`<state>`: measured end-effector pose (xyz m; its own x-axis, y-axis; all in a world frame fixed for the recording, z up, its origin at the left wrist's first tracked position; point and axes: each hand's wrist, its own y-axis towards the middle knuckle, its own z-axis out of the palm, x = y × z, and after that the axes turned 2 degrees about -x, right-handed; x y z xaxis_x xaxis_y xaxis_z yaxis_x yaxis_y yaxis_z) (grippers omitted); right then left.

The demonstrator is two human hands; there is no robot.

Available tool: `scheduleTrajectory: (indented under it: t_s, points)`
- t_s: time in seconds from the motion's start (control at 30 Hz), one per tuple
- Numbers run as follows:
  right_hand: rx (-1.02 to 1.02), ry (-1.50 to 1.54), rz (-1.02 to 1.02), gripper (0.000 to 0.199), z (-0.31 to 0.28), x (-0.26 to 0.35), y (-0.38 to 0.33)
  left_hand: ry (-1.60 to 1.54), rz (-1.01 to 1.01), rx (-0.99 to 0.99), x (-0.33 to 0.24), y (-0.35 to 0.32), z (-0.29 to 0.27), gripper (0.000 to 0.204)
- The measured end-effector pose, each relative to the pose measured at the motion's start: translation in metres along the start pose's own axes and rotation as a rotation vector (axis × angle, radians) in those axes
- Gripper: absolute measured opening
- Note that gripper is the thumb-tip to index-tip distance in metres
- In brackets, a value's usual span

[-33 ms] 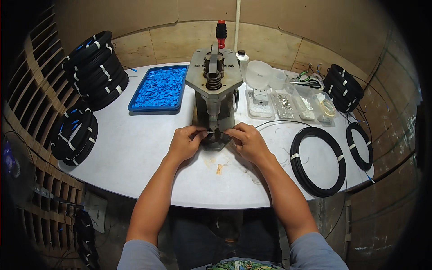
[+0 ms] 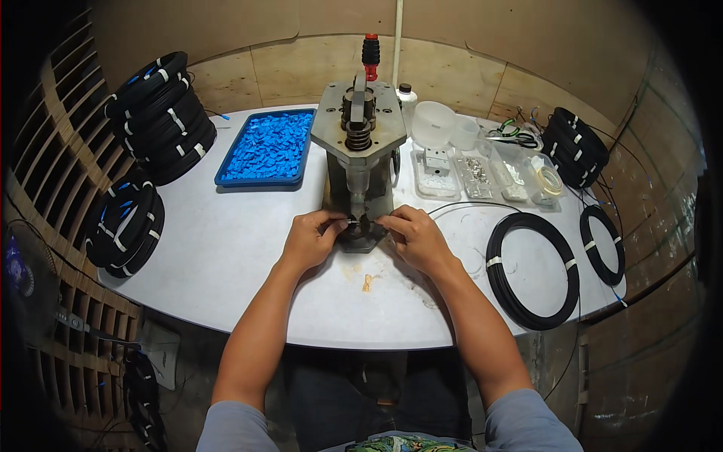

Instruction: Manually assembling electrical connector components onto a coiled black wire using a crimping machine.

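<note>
A grey metal hand press (image 2: 358, 154) with a black and red handle (image 2: 370, 56) stands in the middle of the table. My left hand (image 2: 307, 239) is pinched closed at the left of the press's lower jaws, on a small metallic piece that is too small to name. At the right of the jaws, my right hand (image 2: 419, 237) pinches a thin black cable (image 2: 468, 203). From there the cable arcs right towards a black cable coil (image 2: 494, 282) bound with white ties. The fingers and the press partly hide what lies between the jaws.
Left of the press is a blue tray (image 2: 220, 178) of small blue parts. Stacked black cable coils (image 2: 162, 124) stand at the far left, more coils (image 2: 576, 147) at the right. Clear containers (image 2: 433, 124) and boxes of small parts (image 2: 476, 178) sit behind my right hand.
</note>
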<state>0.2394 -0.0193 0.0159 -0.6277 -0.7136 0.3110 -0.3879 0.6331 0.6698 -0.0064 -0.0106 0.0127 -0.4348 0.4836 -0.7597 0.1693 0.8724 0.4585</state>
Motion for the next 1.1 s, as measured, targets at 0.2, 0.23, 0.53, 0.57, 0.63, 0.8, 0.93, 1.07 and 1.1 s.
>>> scheduleTrajectory:
  t_s: [0.2,0.23,0.53,0.57,0.63,0.8,0.93,1.07,1.1]
  points:
    - [0.009,0.003,0.013,0.044,-0.0010,0.0001,0.0001,0.004,-0.019,0.018,-0.0005,-0.0007,-0.0011,0.017]
    - [0.013,-0.004,0.010,0.044,-0.0009,-0.0003,0.0004,0.003,-0.021,0.019,0.0001,-0.0006,-0.0010,0.017]
    - [0.036,-0.006,0.029,0.046,0.0000,-0.0011,-0.0013,0.027,0.031,0.008,-0.0007,-0.0003,-0.0022,0.018]
    - [0.033,-0.010,0.026,0.046,-0.0006,-0.0007,-0.0008,0.035,0.010,0.016,-0.0022,0.0003,-0.0029,0.018]
    - [0.032,-0.011,0.028,0.045,-0.0006,0.0000,-0.0006,0.043,-0.012,0.027,-0.0038,0.0010,-0.0034,0.018]
    - [0.044,0.000,0.036,0.039,-0.0033,0.0031,0.0011,0.039,-0.031,0.019,-0.0058,0.0007,-0.0034,0.017]
    - [0.044,-0.009,0.033,0.038,-0.0033,0.0026,-0.0001,0.020,-0.004,0.007,-0.0041,-0.0003,-0.0015,0.017]
    - [0.044,-0.018,0.031,0.038,-0.0026,0.0028,-0.0001,0.005,-0.002,0.016,0.0009,-0.0004,-0.0012,0.017]
    - [0.046,-0.016,0.034,0.038,-0.0024,0.0031,-0.0001,0.008,0.013,0.008,0.0011,-0.0009,-0.0012,0.017]
